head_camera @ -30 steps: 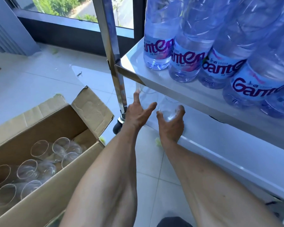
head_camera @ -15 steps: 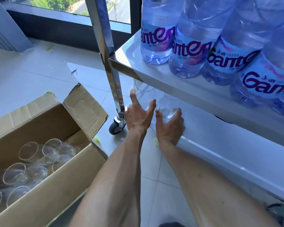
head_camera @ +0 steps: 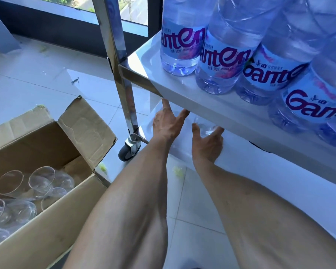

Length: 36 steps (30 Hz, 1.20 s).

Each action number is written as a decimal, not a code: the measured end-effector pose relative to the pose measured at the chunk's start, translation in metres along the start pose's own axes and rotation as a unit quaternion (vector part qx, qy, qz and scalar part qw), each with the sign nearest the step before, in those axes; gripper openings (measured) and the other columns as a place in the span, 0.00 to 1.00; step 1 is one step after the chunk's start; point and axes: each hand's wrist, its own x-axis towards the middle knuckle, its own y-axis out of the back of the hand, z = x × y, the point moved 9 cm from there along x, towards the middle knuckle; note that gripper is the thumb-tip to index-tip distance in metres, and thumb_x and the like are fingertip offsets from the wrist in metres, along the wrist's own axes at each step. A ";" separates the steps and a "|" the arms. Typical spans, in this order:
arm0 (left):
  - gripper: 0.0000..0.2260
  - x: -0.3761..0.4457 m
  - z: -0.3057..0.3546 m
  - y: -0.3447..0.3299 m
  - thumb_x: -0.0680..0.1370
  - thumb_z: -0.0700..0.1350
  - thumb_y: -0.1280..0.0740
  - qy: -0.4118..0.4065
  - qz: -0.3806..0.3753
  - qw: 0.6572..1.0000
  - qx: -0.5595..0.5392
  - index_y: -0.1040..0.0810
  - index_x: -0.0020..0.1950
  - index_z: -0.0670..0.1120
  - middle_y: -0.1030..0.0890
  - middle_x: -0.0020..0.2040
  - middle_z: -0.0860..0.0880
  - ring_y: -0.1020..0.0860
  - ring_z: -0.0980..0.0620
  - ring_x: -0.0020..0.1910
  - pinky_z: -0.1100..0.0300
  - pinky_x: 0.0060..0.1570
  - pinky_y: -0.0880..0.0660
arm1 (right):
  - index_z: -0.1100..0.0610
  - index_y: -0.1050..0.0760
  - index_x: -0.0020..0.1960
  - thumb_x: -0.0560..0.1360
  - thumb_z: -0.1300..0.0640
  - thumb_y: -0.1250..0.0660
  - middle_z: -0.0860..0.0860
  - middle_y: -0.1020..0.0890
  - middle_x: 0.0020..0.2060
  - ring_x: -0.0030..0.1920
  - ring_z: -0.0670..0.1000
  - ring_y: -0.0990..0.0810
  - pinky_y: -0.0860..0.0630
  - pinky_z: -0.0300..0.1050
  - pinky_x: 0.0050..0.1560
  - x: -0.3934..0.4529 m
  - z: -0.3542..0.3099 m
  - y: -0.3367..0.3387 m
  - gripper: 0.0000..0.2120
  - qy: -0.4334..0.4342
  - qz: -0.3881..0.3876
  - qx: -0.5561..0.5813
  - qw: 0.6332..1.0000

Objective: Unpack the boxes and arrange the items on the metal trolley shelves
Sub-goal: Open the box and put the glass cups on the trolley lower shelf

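Observation:
My right hand [head_camera: 207, 145] grips a clear drinking glass [head_camera: 206, 129] between thumb and fingers; the glass is on or just above the trolley's white lower shelf [head_camera: 270, 171]. My left hand [head_camera: 167, 123] reaches in beside it with thumb and fingers spread straight. Its fingertips are hidden under the rim of the upper shelf [head_camera: 202, 106]. A second glass seems to stand just past this hand, too faint to be sure. An open cardboard box [head_camera: 47, 241] at lower left holds several more clear glasses [head_camera: 41, 179] lying on their sides.
Large Ganten water bottles [head_camera: 182, 35] crowd the upper shelf right above my hands. The trolley's steel corner post [head_camera: 120, 74] and its caster wheel [head_camera: 128, 150] stand between the box and the shelves. Pale floor tiles [head_camera: 37, 90] run to a dark window frame behind.
Both hands have pushed deeper under the upper shelf, the right one still with its glass. The view has shifted closer to the trolley.

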 end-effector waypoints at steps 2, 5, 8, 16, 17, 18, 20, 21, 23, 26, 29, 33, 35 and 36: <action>0.32 0.011 0.008 -0.012 0.74 0.63 0.41 -0.012 -0.032 0.999 0.004 0.33 0.73 0.47 0.21 0.58 0.41 0.24 0.39 0.58 0.51 0.50 0.32 | 0.62 0.31 0.62 0.71 0.43 0.29 0.57 0.20 0.56 0.58 0.60 0.23 0.29 0.54 0.56 -0.003 -0.004 -0.007 0.29 0.004 0.004 -0.028 1.000; 0.33 0.017 0.015 -0.017 0.70 0.64 0.45 -0.029 -0.048 0.998 0.004 0.29 0.70 0.48 0.20 0.59 0.43 0.24 0.38 0.58 0.53 0.47 0.33 | 0.62 0.33 0.65 0.71 0.50 0.30 0.57 0.22 0.60 0.65 0.58 0.27 0.33 0.54 0.62 -0.005 -0.004 -0.016 0.27 0.003 -0.001 -0.053 0.999; 0.35 0.017 0.003 -0.016 0.72 0.64 0.33 -0.005 -0.060 0.997 -0.041 0.35 0.74 0.49 0.21 0.60 0.43 0.24 0.40 0.59 0.50 0.52 0.28 | 0.62 0.34 0.67 0.73 0.52 0.30 0.56 0.24 0.64 0.69 0.57 0.30 0.35 0.54 0.64 -0.005 -0.001 -0.019 0.27 0.005 -0.005 -0.062 0.998; 0.27 -0.019 -0.007 0.024 0.76 0.47 0.34 -0.053 -0.023 0.998 0.023 0.35 0.74 0.47 0.20 0.58 0.42 0.24 0.41 0.58 0.54 0.50 0.30 | 0.70 0.44 0.74 0.75 0.58 0.33 0.65 0.30 0.68 0.70 0.63 0.36 0.41 0.49 0.72 -0.013 0.003 -0.017 0.35 -0.032 -0.038 -0.038 0.998; 0.22 -0.025 -0.008 0.035 0.76 0.44 0.35 -0.059 -0.010 0.997 0.039 0.32 0.70 0.45 0.21 0.57 0.42 0.24 0.40 0.57 0.53 0.50 0.29 | 0.71 0.47 0.75 0.75 0.59 0.35 0.67 0.32 0.69 0.71 0.63 0.37 0.42 0.49 0.72 -0.018 0.005 -0.014 0.36 -0.052 -0.044 -0.050 0.996; 0.18 -0.031 -0.010 0.047 0.76 0.41 0.37 -0.057 0.003 0.997 0.046 0.28 0.66 0.43 0.20 0.55 0.41 0.23 0.40 0.54 0.52 0.49 0.28 | 0.71 0.48 0.75 0.75 0.61 0.37 0.68 0.34 0.70 0.71 0.63 0.37 0.43 0.49 0.73 -0.025 0.004 -0.008 0.34 -0.070 -0.043 -0.059 0.995; 0.14 -0.044 -0.018 0.072 0.74 0.37 0.40 -0.039 0.020 0.998 0.043 0.24 0.59 0.42 0.19 0.50 0.41 0.23 0.40 0.47 0.51 0.46 0.26 | 0.71 0.43 0.74 0.73 0.64 0.40 0.68 0.33 0.69 0.69 0.64 0.35 0.44 0.52 0.73 -0.045 -0.003 0.003 0.31 -0.078 -0.038 -0.078 0.993; 0.14 -0.051 -0.023 0.086 0.74 0.36 0.40 -0.032 0.026 0.998 0.046 0.22 0.57 0.43 0.19 0.49 0.41 0.23 0.40 0.46 0.51 0.45 0.25 | 0.71 0.39 0.72 0.72 0.65 0.39 0.68 0.31 0.67 0.67 0.65 0.33 0.43 0.53 0.72 -0.056 -0.011 0.007 0.29 -0.065 -0.039 -0.085 0.993; 0.13 -0.064 -0.027 0.121 0.73 0.37 0.40 -0.035 0.049 0.996 0.064 0.21 0.54 0.44 0.18 0.47 0.40 0.24 0.38 0.44 0.50 0.44 0.24 | 0.70 0.30 0.64 0.69 0.68 0.39 0.67 0.26 0.61 0.63 0.67 0.30 0.37 0.57 0.67 -0.081 -0.033 0.009 0.23 -0.034 -0.050 -0.074 0.995; 0.11 -0.083 -0.027 0.180 0.71 0.36 0.40 -0.039 0.112 0.990 0.077 0.21 0.48 0.43 0.19 0.42 0.39 0.23 0.37 0.41 0.51 0.39 0.25 | 0.65 0.26 0.60 0.70 0.70 0.40 0.63 0.26 0.59 0.60 0.65 0.28 0.32 0.54 0.62 -0.116 -0.079 0.007 0.19 -0.007 -0.118 -0.038 0.992; 0.15 -0.101 -0.032 0.227 0.70 0.36 0.41 -0.017 0.134 0.989 0.054 0.19 0.51 0.43 0.18 0.44 0.39 0.22 0.38 0.44 0.52 0.42 0.24 | 0.61 0.27 0.62 0.74 0.68 0.41 0.58 0.28 0.61 0.57 0.61 0.25 0.31 0.48 0.56 -0.149 -0.131 0.004 0.17 0.021 -0.194 -0.025 0.981; 0.13 -0.128 -0.052 0.288 0.72 0.38 0.39 0.038 0.194 0.976 0.087 0.19 0.53 0.44 0.17 0.47 0.40 0.20 0.39 0.47 0.55 0.42 0.28 | 0.60 0.27 0.60 0.75 0.66 0.41 0.58 0.26 0.59 0.56 0.60 0.24 0.31 0.46 0.55 -0.178 -0.193 0.021 0.15 0.083 -0.193 0.002 0.978; 0.13 -0.142 -0.073 0.311 0.72 0.38 0.40 0.088 0.197 0.971 0.107 0.21 0.53 0.44 0.18 0.49 0.40 0.20 0.39 0.49 0.55 0.44 0.28 | 0.60 0.26 0.60 0.76 0.65 0.42 0.58 0.25 0.58 0.55 0.59 0.23 0.30 0.46 0.54 -0.190 -0.217 0.031 0.14 0.105 -0.177 0.022 0.978; 0.13 -0.148 -0.087 0.320 0.73 0.38 0.40 0.118 0.189 0.967 0.124 0.21 0.54 0.43 0.18 0.50 0.40 0.19 0.39 0.50 0.55 0.45 0.27 | 0.60 0.25 0.60 0.76 0.65 0.42 0.57 0.24 0.57 0.54 0.58 0.23 0.28 0.47 0.53 -0.197 -0.231 0.035 0.14 0.118 -0.166 0.033 0.979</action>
